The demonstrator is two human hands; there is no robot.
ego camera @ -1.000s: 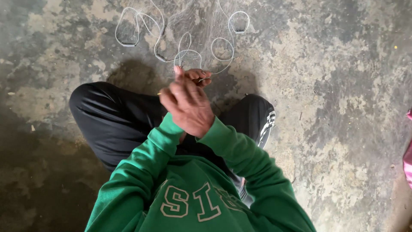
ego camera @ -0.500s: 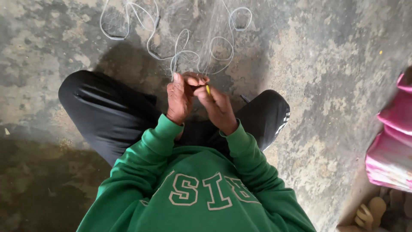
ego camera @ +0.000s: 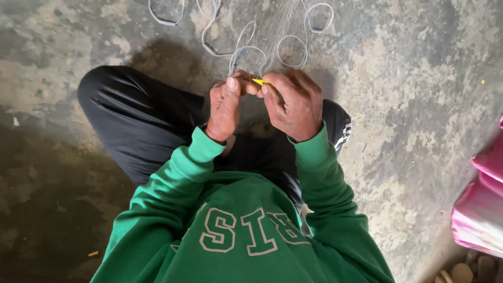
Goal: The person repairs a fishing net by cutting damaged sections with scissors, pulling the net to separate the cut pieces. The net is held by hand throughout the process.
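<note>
I sit cross-legged on a concrete floor in a green sweatshirt and black trousers. My left hand [ego camera: 225, 107] and my right hand [ego camera: 294, 102] meet above my knees. My right hand pinches a small yellow tool [ego camera: 259, 82] between thumb and fingers. The fingers of my left hand close on thin net threads [ego camera: 272, 36] that run up and away from both hands. A pale looped cord [ego camera: 246, 50] along the net's edge lies on the floor just beyond my fingertips.
The floor [ego camera: 414, 68] is rough stained concrete. A pink cloth or bag [ego camera: 479, 209] lies at the right edge, with pale sandals [ego camera: 463, 271] below it. A small stick [ego camera: 93, 253] lies at the lower left.
My hands, stacked together a second ago, have come apart side by side, and the yellow tool now shows between them. The view has shifted so the pink cloth appears at right.
</note>
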